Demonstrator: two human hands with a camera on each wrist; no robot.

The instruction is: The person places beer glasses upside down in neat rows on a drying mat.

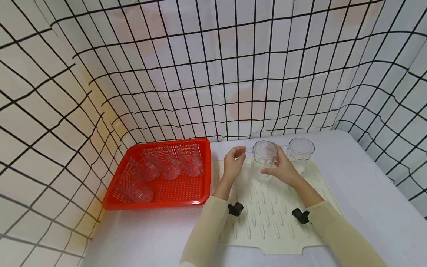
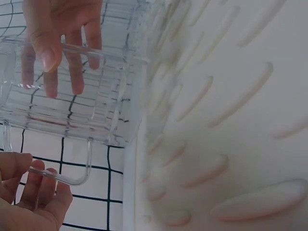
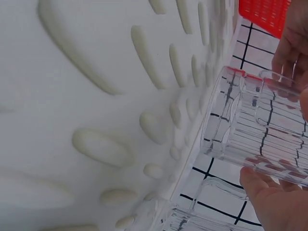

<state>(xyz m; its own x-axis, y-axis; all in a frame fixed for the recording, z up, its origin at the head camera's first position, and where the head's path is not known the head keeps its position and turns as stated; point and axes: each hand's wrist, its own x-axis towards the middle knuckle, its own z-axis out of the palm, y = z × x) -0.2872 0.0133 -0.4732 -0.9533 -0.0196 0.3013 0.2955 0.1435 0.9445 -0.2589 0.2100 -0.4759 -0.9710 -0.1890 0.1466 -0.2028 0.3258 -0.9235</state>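
Note:
A clear glass mug (image 1: 262, 157) stands upright over the back part of a cream ridged mat (image 1: 267, 226), its handle pointing left. My left hand (image 1: 233, 163) pinches that handle, and in the left wrist view the fingers (image 2: 45, 187) curl around its lower bar. My right hand (image 1: 285, 168) holds the mug's body from the right, with thumb in front and fingers behind. Close to the right of that hand, a second clear mug (image 1: 301, 157) stands upright at the mat's back right, its handle turned left. The right wrist view shows the held mug (image 3: 240, 125) with its base right at the mat.
On the left sits a red plastic basket (image 1: 166, 204) with several clear mugs (image 1: 171, 168) lying in it. The white table (image 1: 140, 237) carries basket and mat. Black wire grid panels (image 1: 217, 74) with white sheeting behind them enclose the back and both sides.

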